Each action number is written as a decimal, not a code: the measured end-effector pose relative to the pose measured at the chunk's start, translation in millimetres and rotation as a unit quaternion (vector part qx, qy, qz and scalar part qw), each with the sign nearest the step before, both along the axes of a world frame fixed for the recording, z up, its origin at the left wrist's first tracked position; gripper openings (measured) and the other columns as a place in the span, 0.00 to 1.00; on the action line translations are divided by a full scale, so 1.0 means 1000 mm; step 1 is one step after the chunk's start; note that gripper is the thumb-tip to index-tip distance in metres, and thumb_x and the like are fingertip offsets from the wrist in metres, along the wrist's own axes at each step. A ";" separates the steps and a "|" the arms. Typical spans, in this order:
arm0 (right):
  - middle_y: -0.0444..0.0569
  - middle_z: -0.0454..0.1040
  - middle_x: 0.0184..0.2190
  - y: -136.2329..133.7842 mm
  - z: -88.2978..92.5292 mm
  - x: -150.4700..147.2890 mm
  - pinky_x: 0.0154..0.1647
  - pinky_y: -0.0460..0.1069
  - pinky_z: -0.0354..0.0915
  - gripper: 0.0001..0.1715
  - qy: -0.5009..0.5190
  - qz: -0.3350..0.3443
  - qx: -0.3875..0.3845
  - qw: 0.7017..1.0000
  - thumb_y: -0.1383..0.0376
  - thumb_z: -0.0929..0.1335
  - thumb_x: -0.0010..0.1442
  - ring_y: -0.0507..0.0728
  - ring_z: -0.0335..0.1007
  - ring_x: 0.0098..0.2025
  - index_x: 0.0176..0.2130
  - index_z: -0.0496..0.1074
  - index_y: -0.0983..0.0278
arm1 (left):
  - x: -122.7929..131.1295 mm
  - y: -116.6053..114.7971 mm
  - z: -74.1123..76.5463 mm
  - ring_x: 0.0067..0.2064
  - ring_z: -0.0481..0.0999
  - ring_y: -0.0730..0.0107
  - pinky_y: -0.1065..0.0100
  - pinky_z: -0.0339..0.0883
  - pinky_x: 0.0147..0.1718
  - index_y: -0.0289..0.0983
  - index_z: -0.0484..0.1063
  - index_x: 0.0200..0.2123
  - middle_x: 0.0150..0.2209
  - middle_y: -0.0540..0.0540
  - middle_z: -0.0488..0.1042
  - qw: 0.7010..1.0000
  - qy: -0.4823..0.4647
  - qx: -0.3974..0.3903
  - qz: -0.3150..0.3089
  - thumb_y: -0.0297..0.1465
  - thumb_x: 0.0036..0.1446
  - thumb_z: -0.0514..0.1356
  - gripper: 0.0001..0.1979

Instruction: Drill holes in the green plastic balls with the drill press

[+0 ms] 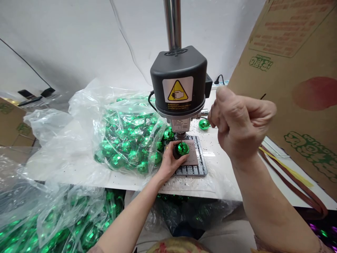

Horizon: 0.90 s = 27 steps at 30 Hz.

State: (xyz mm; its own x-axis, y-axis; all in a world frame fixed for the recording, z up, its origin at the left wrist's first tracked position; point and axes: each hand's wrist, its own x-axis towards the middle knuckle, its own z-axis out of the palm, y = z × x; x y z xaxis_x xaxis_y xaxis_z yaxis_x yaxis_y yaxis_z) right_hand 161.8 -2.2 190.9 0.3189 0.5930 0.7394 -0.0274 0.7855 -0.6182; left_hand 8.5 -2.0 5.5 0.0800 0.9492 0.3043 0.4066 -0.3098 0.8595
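Note:
My left hand [172, 160] pinches a green mirrored ball [183, 149] between thumb and fingers, on a brown board [193, 154] over the slotted metal base [202, 168]. Straight above it is the black drill press [179, 80], its thin bit reaching the top of the ball. To the right of the drill head, my right hand [239, 119] is raised and closed round the press's feed lever, which the fingers mostly hide. A second green mirrored ball [204, 124] lies on the table behind that hand.
A clear plastic bag [129, 137] full of green balls stands left of the press; another bulging bag [65, 218] sits lower left. A large cardboard box [295, 88] rises at right, beside brown and yellow straps [297, 179]. Dark specks dot the white table [210, 182].

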 end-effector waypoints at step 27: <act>0.40 0.46 0.18 0.004 -0.047 0.016 0.21 0.49 0.46 0.28 -0.103 0.033 0.159 0.981 0.72 0.67 0.59 0.46 0.45 0.20 0.19 0.46 0.64 | -0.002 0.002 -0.007 0.52 0.71 0.57 0.58 0.64 0.54 0.40 0.67 0.51 0.48 0.44 0.73 1.000 -0.017 0.008 -0.014 0.33 0.51 0.71 0.26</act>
